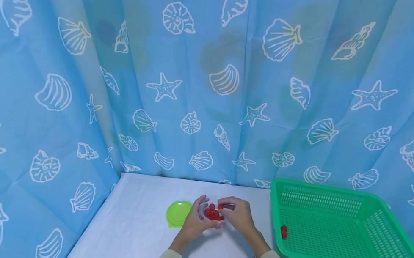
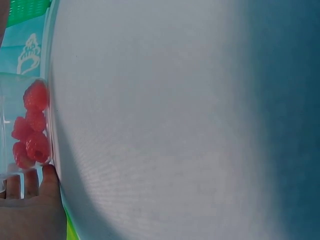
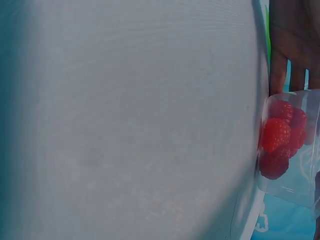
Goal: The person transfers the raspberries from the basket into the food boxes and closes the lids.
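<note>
My left hand (image 1: 195, 221) grips a clear plastic tub (image 2: 7, 125) from its left side, thumb in front and fingers spread round the far wall. Several red raspberries (image 1: 213, 214) lie in the tub; through its wall they show piled at the bottom in the right wrist view. From the right, my right hand (image 1: 238, 215) reaches to the tub's rim, and its thumb and fingertips pinch one raspberry (image 1: 220, 207) there. In the left wrist view the left hand's fingers (image 2: 49, 182) lie against the tub's end.
A lime-green lid (image 1: 178, 214) lies on the white table (image 1: 142, 234), left of the tub. At the right stands a large green basket (image 1: 341, 233) with red raspberries (image 1: 284, 231) by its left wall. A blue shell-print curtain (image 1: 201, 82) hangs behind the table.
</note>
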`<state>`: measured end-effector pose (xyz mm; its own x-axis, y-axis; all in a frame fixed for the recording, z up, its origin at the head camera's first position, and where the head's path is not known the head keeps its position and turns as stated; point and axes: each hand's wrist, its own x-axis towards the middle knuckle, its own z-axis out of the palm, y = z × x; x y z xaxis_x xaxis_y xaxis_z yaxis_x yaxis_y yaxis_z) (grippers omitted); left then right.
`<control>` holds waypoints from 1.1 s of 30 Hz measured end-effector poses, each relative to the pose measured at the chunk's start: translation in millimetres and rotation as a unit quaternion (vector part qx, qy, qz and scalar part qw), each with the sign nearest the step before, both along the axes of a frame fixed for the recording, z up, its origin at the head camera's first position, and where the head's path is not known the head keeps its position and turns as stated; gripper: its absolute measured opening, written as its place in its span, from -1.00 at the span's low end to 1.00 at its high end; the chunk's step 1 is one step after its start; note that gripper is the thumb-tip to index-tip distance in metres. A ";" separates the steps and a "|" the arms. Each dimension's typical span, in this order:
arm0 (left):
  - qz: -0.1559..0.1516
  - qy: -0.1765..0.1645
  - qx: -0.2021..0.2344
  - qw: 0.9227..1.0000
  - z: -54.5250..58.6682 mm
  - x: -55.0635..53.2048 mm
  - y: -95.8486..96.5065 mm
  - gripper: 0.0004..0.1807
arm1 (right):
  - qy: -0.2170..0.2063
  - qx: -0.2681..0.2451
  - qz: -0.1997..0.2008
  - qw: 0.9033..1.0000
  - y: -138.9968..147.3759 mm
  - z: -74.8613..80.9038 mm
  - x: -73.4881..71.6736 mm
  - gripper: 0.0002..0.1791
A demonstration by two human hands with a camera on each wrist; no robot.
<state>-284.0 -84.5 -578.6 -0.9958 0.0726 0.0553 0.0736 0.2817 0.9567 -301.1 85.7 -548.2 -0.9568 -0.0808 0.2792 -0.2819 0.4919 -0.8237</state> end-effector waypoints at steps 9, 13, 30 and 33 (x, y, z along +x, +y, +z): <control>-0.001 0.006 -0.001 1.000 2.5 -2.2 0.9 0.14 | 0.017 0.038 0.007 0.999 0.0 1.7 -0.5 -0.74; 0.000 0.007 -0.004 1.000 2.2 -3.5 1.2 0.16 | 0.022 0.051 0.007 0.998 -0.7 1.8 -0.5 -0.73; 0.013 -0.004 -0.007 1.000 -1.6 -1.5 1.2 0.15 | 0.040 -0.066 -0.009 0.997 16.8 72.4 2.0 -0.77; 0.009 -0.004 -0.006 1.000 -0.3 -1.0 0.6 0.15 | 0.064 -0.094 0.003 0.993 37.8 95.9 -5.6 -0.78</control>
